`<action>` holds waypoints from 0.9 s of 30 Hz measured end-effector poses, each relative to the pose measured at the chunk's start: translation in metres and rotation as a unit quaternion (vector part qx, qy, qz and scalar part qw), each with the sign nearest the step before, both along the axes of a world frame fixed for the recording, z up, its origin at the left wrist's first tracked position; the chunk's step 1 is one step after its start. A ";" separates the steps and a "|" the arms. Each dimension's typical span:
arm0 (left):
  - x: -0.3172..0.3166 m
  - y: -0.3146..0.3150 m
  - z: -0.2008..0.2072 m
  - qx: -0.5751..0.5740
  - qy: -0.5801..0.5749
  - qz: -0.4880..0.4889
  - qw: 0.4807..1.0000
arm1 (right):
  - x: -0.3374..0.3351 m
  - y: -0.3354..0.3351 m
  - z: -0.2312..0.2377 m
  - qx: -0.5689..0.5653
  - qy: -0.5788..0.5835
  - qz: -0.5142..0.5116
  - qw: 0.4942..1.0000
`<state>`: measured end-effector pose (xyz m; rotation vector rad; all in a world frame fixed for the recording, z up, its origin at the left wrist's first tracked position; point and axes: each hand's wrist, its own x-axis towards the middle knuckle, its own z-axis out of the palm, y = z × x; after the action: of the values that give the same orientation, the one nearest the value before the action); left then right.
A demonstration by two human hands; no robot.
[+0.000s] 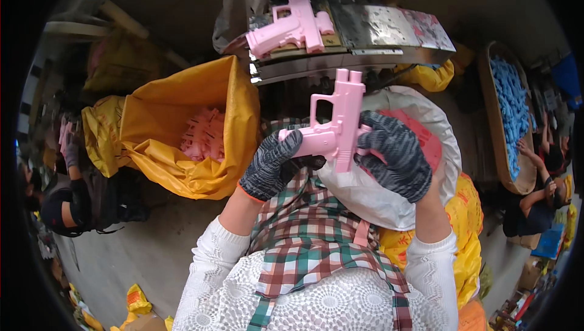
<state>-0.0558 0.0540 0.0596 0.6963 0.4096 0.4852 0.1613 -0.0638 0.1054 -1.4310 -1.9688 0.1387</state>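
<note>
A pink plastic toy pistol [345, 112] is held upright in front of my apron, muzzle pointing away from me. My left hand [272, 163], in a dark grey knit glove, is closed around its grip. At the rear of the slide, my gloved right hand [395, 154] pinches with bent fingers; whether a small pink part is between them is hard to make out. Another pink toy pistol [298, 27] lies on the metal machine bed ahead of me.
An open yellow sack [182, 97] with pink pieces [205, 136] stands at left. On the right are a white sack [447, 130] with red-pink contents and a long tray [486, 81] of blue parts. Co-workers sit at both far sides. The metal machine bench [377, 60] is ahead.
</note>
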 end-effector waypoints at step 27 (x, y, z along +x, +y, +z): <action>0.022 0.101 0.063 0.843 0.385 0.229 0.297 | 0.043 0.034 0.029 0.024 0.248 -0.050 0.967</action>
<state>-0.0340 0.1553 0.1229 3.1152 0.9778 1.0796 0.2038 -0.0298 0.1340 -1.3077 -1.4786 0.3630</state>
